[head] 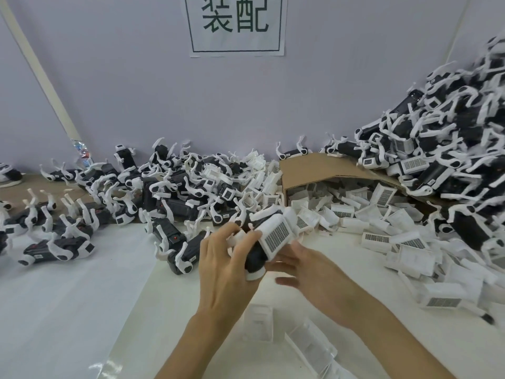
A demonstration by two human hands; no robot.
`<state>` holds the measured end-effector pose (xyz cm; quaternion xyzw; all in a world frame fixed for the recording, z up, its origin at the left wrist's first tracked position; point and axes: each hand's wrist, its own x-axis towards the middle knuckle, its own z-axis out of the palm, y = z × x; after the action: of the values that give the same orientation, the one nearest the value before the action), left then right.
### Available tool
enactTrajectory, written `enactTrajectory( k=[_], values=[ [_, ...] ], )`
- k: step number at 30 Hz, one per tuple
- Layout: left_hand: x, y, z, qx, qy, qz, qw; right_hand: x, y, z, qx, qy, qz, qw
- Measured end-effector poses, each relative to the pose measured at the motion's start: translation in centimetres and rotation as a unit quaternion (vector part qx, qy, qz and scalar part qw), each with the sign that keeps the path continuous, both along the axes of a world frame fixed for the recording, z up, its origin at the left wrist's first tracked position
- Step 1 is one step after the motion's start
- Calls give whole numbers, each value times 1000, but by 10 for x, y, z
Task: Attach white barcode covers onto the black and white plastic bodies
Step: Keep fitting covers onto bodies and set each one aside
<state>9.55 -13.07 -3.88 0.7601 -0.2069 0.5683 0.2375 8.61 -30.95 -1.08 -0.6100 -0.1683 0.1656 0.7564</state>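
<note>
Head view, centre: one black and white plastic body (252, 255) held up just over the surface (68, 296), with a white barcode cover (276, 237) sitting on its upper end, barcode grid turned to the camera. Looks seated or nearly so; cannot tell whether snapped fully home. Gripped by the left hand (221, 258), fingers curled round the near side of the body. Met from the other side by the right hand (308, 266), fingers stretched toward the lower edge of the cover and blurred; cannot tell whether pinching or only pressing.

Just behind the hands, a tipped cardboard box (314, 170) spilling loose covers (344, 212) across the right of the surface. To the left, a low pile of bodies (164, 187), most seemingly bare of covers. Far right, a tall heap (451, 138) banked against the wall, with barcode grids showing on several pieces there, so probably finished units, though not certain. Near the bottom edge, clear plastic trays (308, 346). On the wall above, a printed sign (237, 23).

Judged from all this: mid-batch. One unit at the fitting step, perhaps a press away from done. A good share possibly finished already on the right; plenty of bare bodies and spare covers left to pair up.
</note>
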Motion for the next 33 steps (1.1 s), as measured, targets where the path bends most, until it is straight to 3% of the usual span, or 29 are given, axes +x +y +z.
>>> enactTrajectory(
  k=[3, 8, 13, 21, 33],
  values=[
    [-1, -7, 1, 64, -10, -8, 998, -1, 8, -3, 92, 57, -9, 994],
    [-11, -24, -1, 129, 68, -81, 986, 1, -6, 6, 188, 111, -36, 975],
    [-17, -21, 4, 46, 134, -169, 975, 3, -13, 10, 249, 130, -51, 958],
    [-13, -2, 13, -84, 146, -161, 972, 4, -13, 7, 244, 129, -39, 960],
    [-17, -10, 10, 20, 175, -153, 972, 2, -14, 9, 298, 150, -29, 942]
  ],
)
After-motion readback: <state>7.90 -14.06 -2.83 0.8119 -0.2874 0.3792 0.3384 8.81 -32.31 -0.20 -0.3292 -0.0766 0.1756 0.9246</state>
